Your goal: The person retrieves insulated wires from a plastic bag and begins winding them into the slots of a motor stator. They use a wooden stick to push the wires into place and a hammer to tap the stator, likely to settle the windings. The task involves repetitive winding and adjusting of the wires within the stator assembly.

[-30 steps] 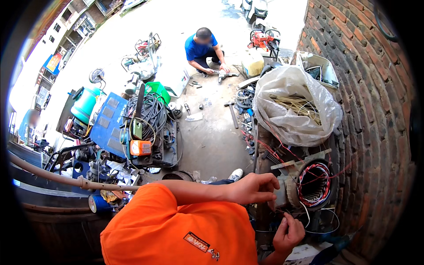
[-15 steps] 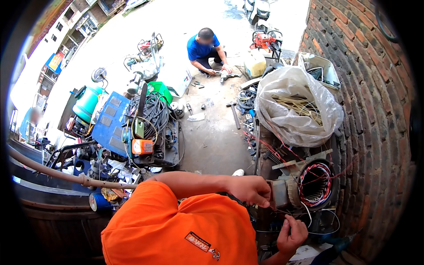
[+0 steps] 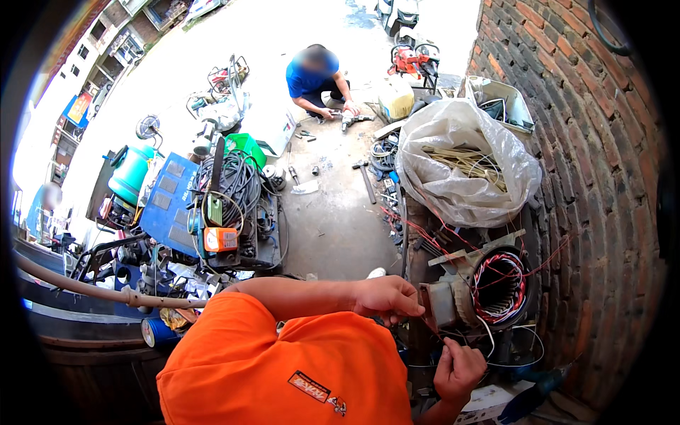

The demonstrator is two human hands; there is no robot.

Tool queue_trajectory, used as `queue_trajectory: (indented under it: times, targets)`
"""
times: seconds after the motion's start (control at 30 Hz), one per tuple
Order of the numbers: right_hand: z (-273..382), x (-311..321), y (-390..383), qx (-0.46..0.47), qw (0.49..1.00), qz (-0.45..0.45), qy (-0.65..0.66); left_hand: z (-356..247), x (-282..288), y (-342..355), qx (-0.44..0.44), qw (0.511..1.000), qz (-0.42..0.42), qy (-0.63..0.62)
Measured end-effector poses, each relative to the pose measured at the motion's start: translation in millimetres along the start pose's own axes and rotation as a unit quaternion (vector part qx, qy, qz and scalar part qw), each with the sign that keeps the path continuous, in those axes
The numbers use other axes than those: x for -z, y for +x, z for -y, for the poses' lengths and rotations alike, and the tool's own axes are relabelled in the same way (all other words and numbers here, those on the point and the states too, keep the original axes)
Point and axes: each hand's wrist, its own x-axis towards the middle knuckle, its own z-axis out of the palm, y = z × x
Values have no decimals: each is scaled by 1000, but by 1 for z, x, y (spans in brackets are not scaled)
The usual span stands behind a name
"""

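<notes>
My left hand (image 3: 388,296) is closed in a pinch at the near side of a motor's grey terminal box (image 3: 442,304). A thin reddish wire (image 3: 433,329) runs slantwise from its fingertips to my right hand (image 3: 459,367), which pinches the other end lower down. The motor housing (image 3: 464,301) lies on its side with its open end facing right. Inside its rim sits a ring of red and white windings (image 3: 523,287). A white lead (image 3: 489,333) curves out below the housing.
A clear plastic sack (image 3: 439,191) of pale strips stands beyond the motor, beside the brick wall (image 3: 588,212). A hammer (image 3: 365,183) lies on the floor. Farther off, a person in blue (image 3: 308,78) crouches over a power tool (image 3: 347,119). At left is a cable-laden cart (image 3: 262,251).
My left hand has drawn slightly left and turned, its fingers now pinching by the terminal box. My right hand has come up a little. The whole view has shifted slightly.
</notes>
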Motion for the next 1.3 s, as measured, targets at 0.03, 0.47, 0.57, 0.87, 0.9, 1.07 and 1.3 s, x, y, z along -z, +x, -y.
queue_trajectory:
  times: [0.03,0.47,0.57,0.87,0.9,1.07,1.3]
  targets:
    - [0,-1,1,1,1000,7,-1,-2,-5,-3,-35,995,-46,77]
    - [0,8,2,-35,998,-8,43,-19,-2,-15,-510,733,18,450]
    - [-1,14,3,4,999,14,32,-5,1,-16,-246,936,51,247]
    - [3,12,8,35,999,37,4,-6,11,-14,-105,983,32,144]
    - [1,13,9,48,998,35,2,-5,14,-12,-81,991,31,102]
    - [-6,19,17,63,997,14,40,12,27,-13,-91,980,128,-123]
    - [-20,17,12,5,999,1,51,16,28,-10,-102,986,128,-32]
